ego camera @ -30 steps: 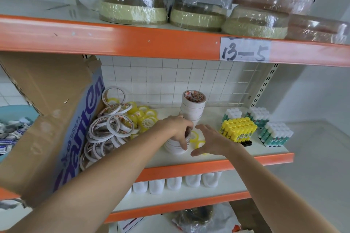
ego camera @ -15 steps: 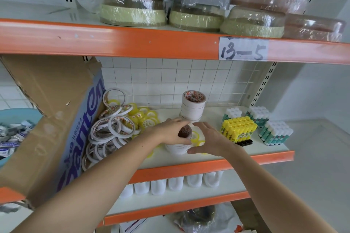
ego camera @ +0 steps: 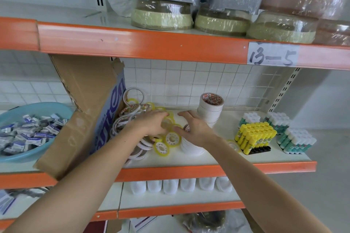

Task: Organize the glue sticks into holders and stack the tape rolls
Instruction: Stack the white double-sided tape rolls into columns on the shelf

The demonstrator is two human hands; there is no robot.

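My left hand (ego camera: pixel 151 124) reaches over the scattered small yellow tape rolls (ego camera: pixel 161 148) and grips one yellow roll (ego camera: pixel 167 123) at its fingertips. Spread and relaxed, my right hand (ego camera: pixel 195 127) hovers over the low stack of white tape rolls (ego camera: pixel 190 148), touching its top. A taller stack of white rolls (ego camera: pixel 211 108) stands just behind. To the left lies a loose pile of thin white rolls (ego camera: pixel 126 119). Yellow glue sticks (ego camera: pixel 253 136) stand in a black holder (ego camera: pixel 260 150) at the right, with green-and-white glue sticks (ego camera: pixel 295 140) beside and behind them.
A torn cardboard box (ego camera: pixel 85 111) leans at the left of the shelf, next to a blue basin (ego camera: pixel 39 107) of small packets. Wrapped large tape rolls (ego camera: pixel 161 17) fill the upper shelf. White bottles (ego camera: pixel 170 185) line the shelf below the orange edge (ego camera: pixel 189 172).
Both hands left the low white stack and moved back and left to the yellow rolls. My left hand now holds a yellow roll. The view shifted left, showing the basin.
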